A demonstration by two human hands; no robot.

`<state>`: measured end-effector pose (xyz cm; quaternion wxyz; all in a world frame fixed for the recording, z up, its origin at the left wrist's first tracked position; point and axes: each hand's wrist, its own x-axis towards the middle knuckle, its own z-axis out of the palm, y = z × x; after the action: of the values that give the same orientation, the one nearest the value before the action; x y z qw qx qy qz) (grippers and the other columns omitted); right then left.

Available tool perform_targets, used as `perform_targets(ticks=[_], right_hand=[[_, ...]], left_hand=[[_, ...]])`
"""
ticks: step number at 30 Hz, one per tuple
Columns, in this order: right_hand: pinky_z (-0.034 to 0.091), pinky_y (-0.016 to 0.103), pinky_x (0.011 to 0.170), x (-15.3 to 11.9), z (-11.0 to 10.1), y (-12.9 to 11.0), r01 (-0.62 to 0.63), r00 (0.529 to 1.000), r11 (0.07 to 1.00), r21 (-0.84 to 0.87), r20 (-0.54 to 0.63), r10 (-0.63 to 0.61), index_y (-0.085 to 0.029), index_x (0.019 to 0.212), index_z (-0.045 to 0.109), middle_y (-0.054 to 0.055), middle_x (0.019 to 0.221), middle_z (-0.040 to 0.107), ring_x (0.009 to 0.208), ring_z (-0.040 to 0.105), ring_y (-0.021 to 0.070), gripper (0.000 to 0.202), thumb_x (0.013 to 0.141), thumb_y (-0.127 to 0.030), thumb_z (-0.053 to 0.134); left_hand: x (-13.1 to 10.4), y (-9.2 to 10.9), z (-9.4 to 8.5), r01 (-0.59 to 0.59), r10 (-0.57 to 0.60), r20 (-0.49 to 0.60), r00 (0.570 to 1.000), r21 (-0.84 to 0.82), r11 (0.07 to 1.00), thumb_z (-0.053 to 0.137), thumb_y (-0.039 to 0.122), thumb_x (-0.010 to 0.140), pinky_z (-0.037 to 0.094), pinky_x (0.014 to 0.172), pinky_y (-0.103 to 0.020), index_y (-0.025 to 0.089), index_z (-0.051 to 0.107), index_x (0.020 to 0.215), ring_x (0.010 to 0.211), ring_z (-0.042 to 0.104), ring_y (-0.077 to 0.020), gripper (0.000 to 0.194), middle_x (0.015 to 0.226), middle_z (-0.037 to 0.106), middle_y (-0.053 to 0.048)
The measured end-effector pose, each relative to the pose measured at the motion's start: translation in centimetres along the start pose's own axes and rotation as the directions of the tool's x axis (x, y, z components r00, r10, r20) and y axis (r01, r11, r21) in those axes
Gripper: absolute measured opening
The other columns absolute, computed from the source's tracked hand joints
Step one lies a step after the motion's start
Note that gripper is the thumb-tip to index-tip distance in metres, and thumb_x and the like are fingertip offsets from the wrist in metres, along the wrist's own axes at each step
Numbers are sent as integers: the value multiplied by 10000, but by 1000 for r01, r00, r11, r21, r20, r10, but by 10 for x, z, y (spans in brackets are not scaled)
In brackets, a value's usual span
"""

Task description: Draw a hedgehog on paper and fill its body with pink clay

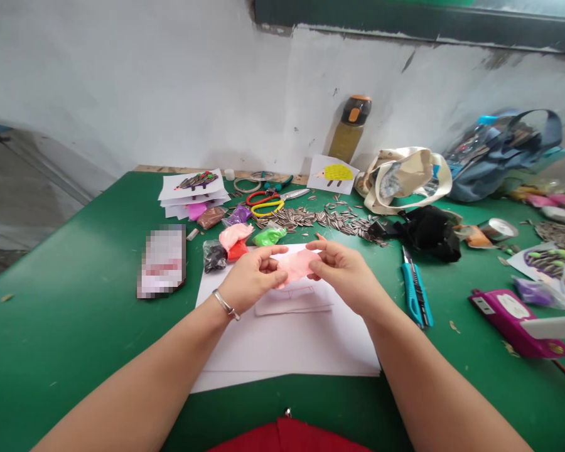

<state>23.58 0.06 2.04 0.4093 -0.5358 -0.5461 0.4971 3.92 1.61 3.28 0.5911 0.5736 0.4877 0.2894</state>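
Observation:
A thin, flattened pink piece is stretched between my two hands. My left hand pinches its left edge between thumb and fingers, and my right hand pinches its right edge. Beneath them, a small folded paper with red drawn lines lies on large white sheets. Just beyond my left hand are bags of pink clay, red clay, black clay and green clay.
Sunflower seeds and scissors lie at the back of the green table. A teal cutter and a magenta device are right. A bottle stands by the wall; a pixelated object is left.

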Motion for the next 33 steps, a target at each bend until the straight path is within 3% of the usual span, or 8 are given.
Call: perform_targets(ticks=[4,8,10,12,15,22,27,33], right_hand=[[507,427,854,5,-1,8,57,997,991,-120,-40,-62,-207,1030,618,-24,712,658,673,655,165,239,808,-287,581],[299,454,1128,11,-2,14,170,982,928,-331,-18,-186,-227,810,633,-88,554,550,572,589,117,111,829,-231,524],[226,421,1171,12,-1,16,213,974,873,-439,22,-227,-239,685,598,-88,486,474,690,634,144,176,826,-202,500],[234,410,1159,12,-1,17,216,973,821,-528,44,-228,-248,646,581,-57,481,490,1028,628,196,203,818,-187,494],[324,399,1078,11,0,17,176,982,766,-619,51,-184,-254,653,588,-11,566,598,1367,376,209,216,820,-173,479],[397,348,935,9,-1,14,150,988,688,-710,76,-137,-248,622,552,33,703,693,1432,257,193,242,830,-165,462],[415,321,823,8,0,14,108,994,657,-746,59,-97,-251,572,508,52,740,712,1419,285,210,262,827,-191,497],[423,314,742,8,1,14,48,999,653,-756,35,-34,-252,523,477,67,765,722,1402,313,220,300,820,-230,511]], left_hand=[[6,-3,1,-8,14,-75,997,86,996,626,200,711,470,629,-254,84,563,1204,628,587,-123,511,645,623,25],[11,-13,1,-34,61,-113,992,222,974,615,228,712,470,627,-256,107,608,1160,655,611,-141,464,690,650,8],[12,-19,2,-47,85,-113,990,303,952,598,224,718,472,630,-255,131,631,1141,671,627,-148,434,703,663,9],[13,-23,3,-57,110,-115,987,390,919,583,223,731,479,651,-260,152,646,1129,686,642,-155,408,721,684,11],[13,-27,5,-72,142,-108,984,487,871,566,230,758,489,678,-268,172,647,1146,693,657,-161,400,743,711,15],[10,-23,3,-111,217,-85,973,649,753,534,234,816,490,755,-288,189,656,1149,783,682,-190,358,829,748,-6],[5,-17,-6,-180,370,-76,926,773,609,488,283,892,472,816,-325,199,688,1079,902,671,-221,287,1027,740,-45],[-5,-14,-2,-376,451,164,878,819,435,399,251,958,451,780,-320,166,692,967,879,655,-220,305,949,730,-79]])
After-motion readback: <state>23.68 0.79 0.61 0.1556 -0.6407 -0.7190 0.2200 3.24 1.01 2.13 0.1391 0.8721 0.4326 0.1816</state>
